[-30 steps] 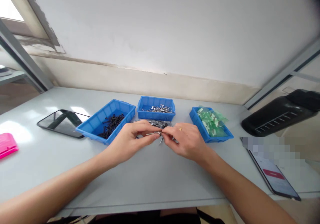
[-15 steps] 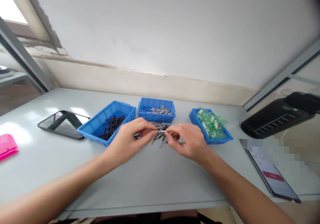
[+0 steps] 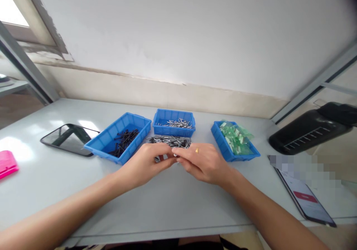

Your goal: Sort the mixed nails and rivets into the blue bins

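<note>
Fingers point(image 3: 165, 156) of the left hand point(image 3: 146, 164) curl inward and meet the fingers point(image 3: 184, 157) of the right hand point(image 3: 205, 164) tip to tip, both sets pinched nearly shut on a small silvery pin point(image 3: 174, 155), of which only a glint shows between them; how it lies in the grip is hidden. Both hands hover low over the grey table point(image 3: 167, 201), just in front of a heap of loose metal pins point(image 3: 170, 140) that lies on the bare surface, and the pinched pin sits at the heap's near edge. A gold ring point(image 3: 196, 150) shows on the right hand. Beyond the heap stands the middle blue tray point(image 3: 173, 113), holding more silvery pins. To its left, set at an angle, the left blue tray point(image 3: 103, 141) holds dark screws, and to the right, well apart from the hands, the right blue tray point(image 3: 220, 140) holds green packets. A dark phone point(image 3: 68, 139) lies face up beside the left tray, with a pink object point(image 3: 7, 164) at the table's left edge. On the right side a second phone point(image 3: 305, 200) lies with its screen lit, near a black device point(image 3: 312, 126).
</note>
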